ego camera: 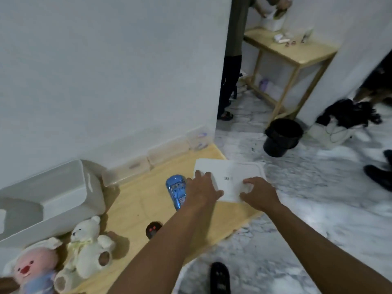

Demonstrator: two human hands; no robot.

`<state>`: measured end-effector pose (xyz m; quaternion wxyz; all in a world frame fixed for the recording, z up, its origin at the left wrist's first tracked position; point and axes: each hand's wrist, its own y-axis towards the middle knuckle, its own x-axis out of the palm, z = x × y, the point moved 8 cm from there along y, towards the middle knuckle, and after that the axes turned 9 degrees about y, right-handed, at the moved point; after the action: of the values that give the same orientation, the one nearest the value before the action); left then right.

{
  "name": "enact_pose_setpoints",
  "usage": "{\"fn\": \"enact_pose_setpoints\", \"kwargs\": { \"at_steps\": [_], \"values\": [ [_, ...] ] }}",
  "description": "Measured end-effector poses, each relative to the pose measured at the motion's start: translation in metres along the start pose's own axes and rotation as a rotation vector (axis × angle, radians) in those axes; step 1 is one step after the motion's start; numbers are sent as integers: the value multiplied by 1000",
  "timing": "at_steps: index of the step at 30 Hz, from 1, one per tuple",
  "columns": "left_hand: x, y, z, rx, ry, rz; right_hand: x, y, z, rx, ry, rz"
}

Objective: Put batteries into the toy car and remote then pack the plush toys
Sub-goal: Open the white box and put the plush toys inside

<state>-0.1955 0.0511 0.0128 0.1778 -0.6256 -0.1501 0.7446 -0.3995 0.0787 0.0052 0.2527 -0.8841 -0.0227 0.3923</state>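
Toy car [175,190]: blue, lying on the wooden worktop [135,200] just left of the left hand [202,187], so close that contact cannot be ruled out
Remote [153,229]: dark, red buttons, beside the left forearm, nearer the person than the hand
Plush toys: white bear [89,245] and pink-faced one [31,266], well left of both hands, beside a white bin [53,192]
White lid [231,168]: flat, under both hands, seemingly jutting past the worktop edge over the floor. Left hand grips its near left corner; right hand [259,195] holds its near edge, fingers bent on top
Risks: lid drops floorward if either grip loosens; left wrist knocks the car when the lid moves; forearm sweeps the remote aside
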Motion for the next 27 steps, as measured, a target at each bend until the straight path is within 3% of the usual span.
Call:
{"fn": "enact_pose_setpoints", "kwargs": {
  "at_steps": [7,12,16,22,27],
  "values": [
    [66,2,32,-23,72,-93,23,3,78,82,35,-42],
    [93,-1,31,18,129,-191,43,9,99,-15,-97,-87],
    [82,-3,26,54,148,-154,39,5,91,3,-206,-44],
    [8,-18,-15,1,-38,45,24,12,6,-206,-312,114],
    [-37,-72,-148,-259,-184,236,94,-10,-124,-484,-209,-34]
  ]
}}
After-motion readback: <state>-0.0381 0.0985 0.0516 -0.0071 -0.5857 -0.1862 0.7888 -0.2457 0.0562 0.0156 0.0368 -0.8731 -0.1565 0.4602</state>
